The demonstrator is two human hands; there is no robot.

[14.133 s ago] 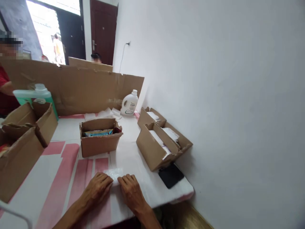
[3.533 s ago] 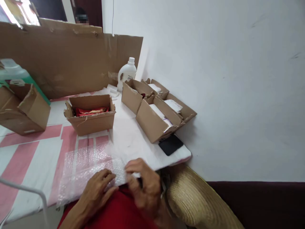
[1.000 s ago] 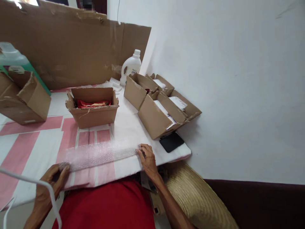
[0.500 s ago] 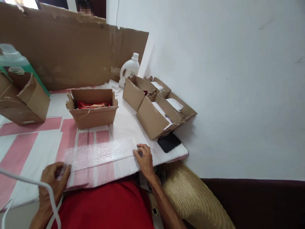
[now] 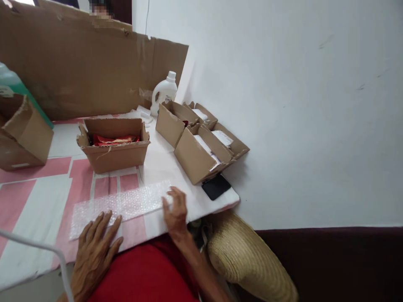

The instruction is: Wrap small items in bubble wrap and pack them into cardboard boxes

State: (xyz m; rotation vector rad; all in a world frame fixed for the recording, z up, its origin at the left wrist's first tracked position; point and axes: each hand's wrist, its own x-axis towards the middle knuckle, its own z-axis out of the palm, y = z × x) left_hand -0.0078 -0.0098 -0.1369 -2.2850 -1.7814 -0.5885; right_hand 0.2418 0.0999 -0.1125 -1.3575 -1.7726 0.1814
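Observation:
A long strip of bubble wrap (image 5: 122, 205) lies flat across the near edge of the pink-and-white table (image 5: 40, 201). My left hand (image 5: 96, 243) rests flat on the strip's near left part, fingers stretched out and holding nothing. Fingers bent, my right hand (image 5: 174, 209) presses down on the strip's right end. Just behind the strip stands an open cardboard box (image 5: 113, 144) with red packets inside.
Two more open boxes (image 5: 197, 144) with white packets stand at the right by the wall, and a black phone (image 5: 215, 186) lies at the table corner. A white bottle (image 5: 163, 92), a tall cardboard sheet (image 5: 78, 71), another box (image 5: 22, 134) at left and a straw hat (image 5: 248, 256).
My left hand has let go of the strip's left end and moved right to lie flat on it. The right hand stays at the right end.

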